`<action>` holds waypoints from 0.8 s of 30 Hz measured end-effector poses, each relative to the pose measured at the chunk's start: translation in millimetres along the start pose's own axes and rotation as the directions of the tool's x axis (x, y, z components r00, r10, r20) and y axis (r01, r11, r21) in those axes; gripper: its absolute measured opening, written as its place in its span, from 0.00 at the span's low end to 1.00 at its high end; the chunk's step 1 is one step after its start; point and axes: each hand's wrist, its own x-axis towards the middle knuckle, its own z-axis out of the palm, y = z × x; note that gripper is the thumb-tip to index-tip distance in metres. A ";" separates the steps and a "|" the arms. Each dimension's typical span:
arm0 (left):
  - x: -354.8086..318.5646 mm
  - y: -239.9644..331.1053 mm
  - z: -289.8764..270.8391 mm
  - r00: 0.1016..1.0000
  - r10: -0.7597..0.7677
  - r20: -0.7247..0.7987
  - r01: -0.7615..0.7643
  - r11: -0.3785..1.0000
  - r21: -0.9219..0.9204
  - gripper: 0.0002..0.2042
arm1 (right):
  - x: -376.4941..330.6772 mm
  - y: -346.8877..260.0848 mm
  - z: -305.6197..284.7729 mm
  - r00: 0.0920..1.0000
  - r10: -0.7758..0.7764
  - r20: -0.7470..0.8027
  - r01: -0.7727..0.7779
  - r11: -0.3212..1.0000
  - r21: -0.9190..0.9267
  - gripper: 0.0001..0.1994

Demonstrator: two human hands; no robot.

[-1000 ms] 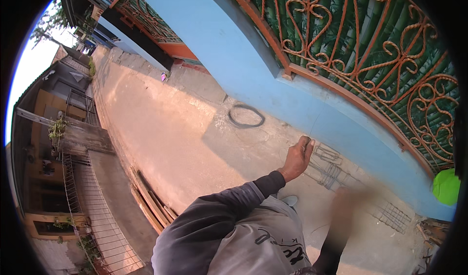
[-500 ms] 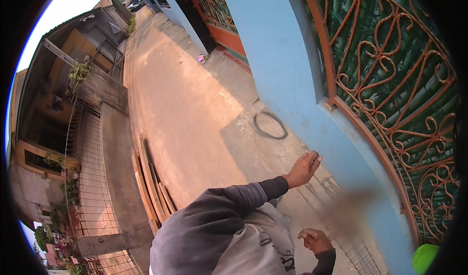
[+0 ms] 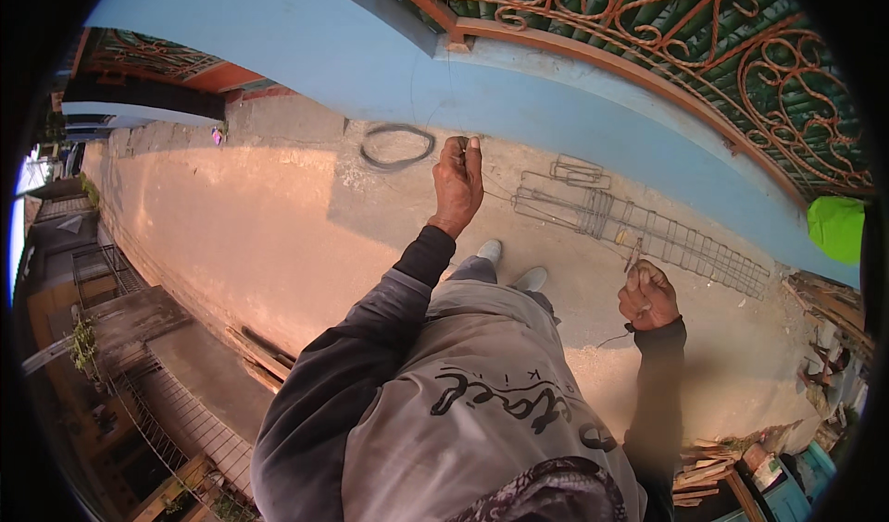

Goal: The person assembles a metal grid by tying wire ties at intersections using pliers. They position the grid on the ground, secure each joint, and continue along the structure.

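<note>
L hand (image 3: pixel 458 181) is sticking out in front at arm's length, fingers closed in a pinch on a thin wire (image 3: pixel 556 218). Wire is running from that pinch across to the R hand (image 3: pixel 648 297), barely visible against the ground, so can't trace the full run. R hand is sitting lower and closer to the body, fist closed around a small tool (image 3: pixel 633 255) w/ the tip poking up past the knuckles; looks like pliers but too small to tell for sure. A short wire tail is hanging out below the R wrist.

On the concrete ground (image 3: pixel 278 235), just beyond the hands: a long rebar cage (image 3: pixel 648 230) of thin bars w/ stirrups is lying flat along the base of the blue wall (image 3: pixel 389 68), and a smaller bent stirrup piece (image 3: pixel 579 170) is lying just beside its far end. A dark wire coil (image 3: pixel 396 145) is lying on the ground left of the L hand, near the wall foot, apart from the cage.

Person is standing, pale shoes (image 3: pixel 509 265) showing between the two arms, grey printed shirt over dark sleeves. Orange scrollwork fence (image 3: pixel 667 31) is topping the wall. Green round object (image 3: pixel 838 228) is sitting at the right edge. Timber planks (image 3: pixel 264 355) are stacking along the ground edge lower left.
</note>
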 end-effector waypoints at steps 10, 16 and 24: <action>-8.6 -19.9 19.6 0.976 0.108 0.190 -0.133 0.984 0.119 0.09 | -56.1 48.7 7.2 0.979 0.175 0.106 -0.148 0.963 -0.226 0.15; -14.8 -12.9 41.6 0.932 0.205 0.298 -0.243 0.966 0.094 0.10 | -55.8 99.7 -30.3 0.854 -0.300 -0.426 -0.331 0.318 -0.888 0.10; -14.9 -5.3 49.7 0.911 0.107 0.398 -0.162 0.981 0.106 0.11 | -110.2 74.9 -21.5 0.869 -0.244 -0.430 0.210 0.970 -0.125 0.17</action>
